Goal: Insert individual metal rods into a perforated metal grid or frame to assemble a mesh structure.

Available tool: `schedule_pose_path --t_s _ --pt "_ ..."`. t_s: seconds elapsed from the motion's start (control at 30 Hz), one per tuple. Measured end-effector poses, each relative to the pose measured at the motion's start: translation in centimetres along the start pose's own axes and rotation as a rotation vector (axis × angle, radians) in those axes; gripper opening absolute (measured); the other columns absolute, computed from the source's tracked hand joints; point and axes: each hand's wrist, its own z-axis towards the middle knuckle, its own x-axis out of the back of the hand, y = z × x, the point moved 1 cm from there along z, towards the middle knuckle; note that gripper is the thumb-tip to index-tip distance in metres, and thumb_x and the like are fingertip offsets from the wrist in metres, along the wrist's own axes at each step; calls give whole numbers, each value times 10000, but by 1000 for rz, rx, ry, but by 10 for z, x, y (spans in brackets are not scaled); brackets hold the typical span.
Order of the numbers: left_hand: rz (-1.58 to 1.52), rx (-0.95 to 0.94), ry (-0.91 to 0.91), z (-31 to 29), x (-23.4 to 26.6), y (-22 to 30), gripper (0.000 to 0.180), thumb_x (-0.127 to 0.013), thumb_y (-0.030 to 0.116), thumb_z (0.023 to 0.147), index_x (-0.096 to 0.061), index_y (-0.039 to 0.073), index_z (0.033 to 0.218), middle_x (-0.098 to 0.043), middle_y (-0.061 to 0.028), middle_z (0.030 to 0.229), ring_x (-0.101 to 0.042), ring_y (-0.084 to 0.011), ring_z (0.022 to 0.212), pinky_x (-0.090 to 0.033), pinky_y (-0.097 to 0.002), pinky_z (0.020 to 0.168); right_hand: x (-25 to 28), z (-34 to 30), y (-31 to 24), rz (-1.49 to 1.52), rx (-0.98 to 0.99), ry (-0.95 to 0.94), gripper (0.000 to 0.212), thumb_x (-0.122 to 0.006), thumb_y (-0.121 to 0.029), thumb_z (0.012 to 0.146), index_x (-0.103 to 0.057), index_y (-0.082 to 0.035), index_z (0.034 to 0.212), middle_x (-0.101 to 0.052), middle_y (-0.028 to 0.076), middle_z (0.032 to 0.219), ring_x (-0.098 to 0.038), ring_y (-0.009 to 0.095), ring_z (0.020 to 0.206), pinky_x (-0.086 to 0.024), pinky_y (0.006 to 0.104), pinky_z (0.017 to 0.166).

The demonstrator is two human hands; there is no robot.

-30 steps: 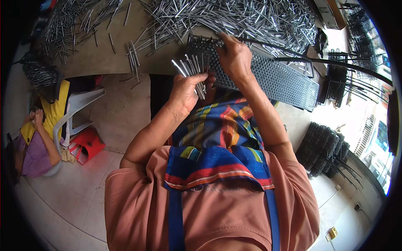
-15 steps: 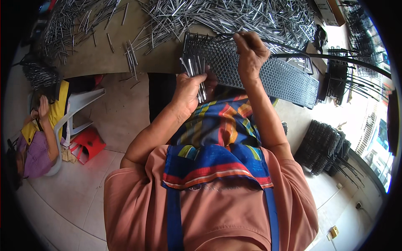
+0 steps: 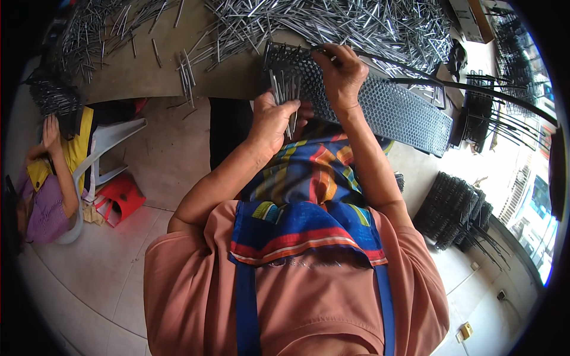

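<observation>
My left hand (image 3: 268, 126) is closed round a small bunch of thin silvery metal rods (image 3: 285, 87), fanned out upward past the thumb. Close to its right, my right hand (image 3: 345, 80) is raised over the left part of a long perforated metal panel (image 3: 398, 113) with a dark rim. The fingers of that hand are pinched together near the panel's far edge; what they grip is too small to make out. A dark narrow strip (image 3: 409, 68) runs rightward behind this hand. The panel lies slanted across the front of the table, above my patterned apron (image 3: 320, 172).
A large heap of loose metal rods (image 3: 338, 24) covers the far part of the brown table (image 3: 136, 77). Black wire racks (image 3: 454, 210) are stacked on the floor at right. At left another person (image 3: 50, 196) sits on a pale chair, by a red bag (image 3: 120, 199).
My right hand has moved slightly left and down along the panel's far edge. My left hand has shifted a little, and the rods in it stand more upright.
</observation>
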Motion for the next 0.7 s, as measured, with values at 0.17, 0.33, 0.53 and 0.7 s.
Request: schedule_pose_path --t_s 0.17,0.33,0.53,0.7 --pt "-24 28 -2 2 0 3 127 -574 -24 864 -616 30 970 -695 -116 840 -687 -203 703 -541 -302 551 1 3 4 -114 26 -35 160 -732 -31 775 -724 -33 935 -671 102 757 -620 148 609 -469 263 565" --pt "-116 68 20 7 2 3 124 -589 -32 858 -615 16 968 -693 -136 842 -687 -220 715 -542 -320 565 6 7 3 -131 85 -127 158 -706 -58 806 -717 -40 962 -683 120 789 -668 218 655 -491 293 586" --pt "-125 61 -3 9 5 -1 142 -600 -32 855 -624 4 990 -699 -148 875 -691 -228 738 -556 -330 616 9 9 8 -121 113 -140 166 -670 -86 843 -711 -58 1002 -692 143 824 -689 278 711 -512 328 610" --pt "-128 72 -13 9 4 1 174 -611 -20 849 -647 2 1018 -707 -146 901 -694 -224 757 -573 -326 670 10 17 -6 -340 112 -238 241 -623 -151 886 -681 -112 1117 -682 180 835 -672 355 746 -522 398 626"
